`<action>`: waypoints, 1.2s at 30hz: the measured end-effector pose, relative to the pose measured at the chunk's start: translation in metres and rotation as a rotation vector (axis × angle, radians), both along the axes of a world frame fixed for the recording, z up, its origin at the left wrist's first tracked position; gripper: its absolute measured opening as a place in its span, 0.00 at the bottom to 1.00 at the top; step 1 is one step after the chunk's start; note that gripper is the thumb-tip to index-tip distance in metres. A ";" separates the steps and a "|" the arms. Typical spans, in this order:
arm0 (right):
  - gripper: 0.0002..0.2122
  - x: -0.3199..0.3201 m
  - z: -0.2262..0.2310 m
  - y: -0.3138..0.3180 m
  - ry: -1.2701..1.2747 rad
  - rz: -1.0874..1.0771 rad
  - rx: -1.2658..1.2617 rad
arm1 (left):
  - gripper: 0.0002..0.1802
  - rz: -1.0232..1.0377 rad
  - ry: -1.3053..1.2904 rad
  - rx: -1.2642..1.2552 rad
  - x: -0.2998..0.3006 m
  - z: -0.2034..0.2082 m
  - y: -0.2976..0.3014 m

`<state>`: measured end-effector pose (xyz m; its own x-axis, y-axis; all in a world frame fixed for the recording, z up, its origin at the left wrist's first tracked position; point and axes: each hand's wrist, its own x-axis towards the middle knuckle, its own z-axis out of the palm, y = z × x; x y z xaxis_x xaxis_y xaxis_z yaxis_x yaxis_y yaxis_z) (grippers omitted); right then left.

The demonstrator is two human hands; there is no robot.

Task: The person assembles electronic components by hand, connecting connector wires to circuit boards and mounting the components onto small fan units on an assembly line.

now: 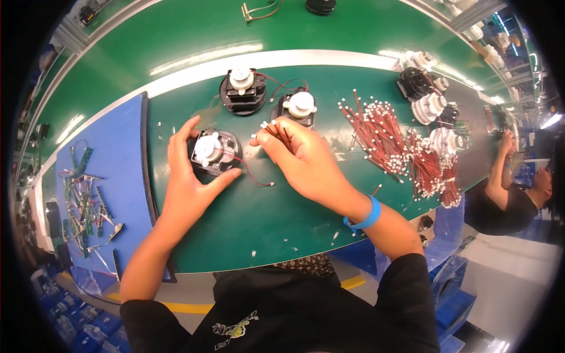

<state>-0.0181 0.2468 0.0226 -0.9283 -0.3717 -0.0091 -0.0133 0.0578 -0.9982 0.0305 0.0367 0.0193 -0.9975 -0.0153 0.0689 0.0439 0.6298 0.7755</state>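
Green workbench [235, 238] in a factory

A blue mat [126, 167] lies at the bench's left end, bearing tangled narrow green circuit boards [88, 203]. Left of centre on the bare green sits a round black plastic unit [216, 152] with a white cap; the left hand [187, 176], curved half open, has fingers and thumb around its sides. The right hand [305, 160] pinches several thin dark wires with white connectors [283, 136] and partly blocks a second black-and-white unit [300, 105]; a third unit [241, 88] stands left of that. Heaped red wires [382, 132] and more white-capped units [428, 109] crowd the right side. The person's black shirt [282, 312] bears a small printed emblem [236, 330] with lettering.
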 end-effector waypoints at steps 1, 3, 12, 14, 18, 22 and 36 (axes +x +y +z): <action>0.09 0.001 0.000 0.000 -0.010 -0.005 -0.014 | 0.56 -0.019 -0.016 0.056 0.000 0.001 -0.001; 0.09 0.002 0.003 0.002 0.034 0.087 0.128 | 0.55 -0.060 -0.053 0.174 0.000 0.002 -0.003; 0.09 -0.001 -0.007 0.000 -0.308 0.287 -0.111 | 0.59 -0.391 -0.199 0.370 0.005 0.001 0.000; 0.09 0.000 -0.002 0.002 -0.340 0.291 -0.118 | 0.60 -0.406 -0.154 0.244 0.006 0.003 -0.001; 0.07 -0.006 -0.011 0.003 -0.217 0.201 -0.009 | 0.61 -0.352 -0.212 0.251 0.007 0.001 0.001; 0.05 -0.006 0.001 0.011 -0.270 0.202 -0.004 | 0.59 -0.312 -0.273 0.355 0.007 0.004 0.005; 0.08 -0.003 0.001 0.012 -0.345 0.261 0.007 | 0.53 -0.323 -0.196 0.162 0.004 0.006 0.004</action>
<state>-0.0212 0.2587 0.0233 -0.7450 -0.5926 -0.3063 0.3064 0.1039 -0.9462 0.0344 0.0406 0.0252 -0.9468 0.3060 -0.1000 0.0614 0.4767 0.8769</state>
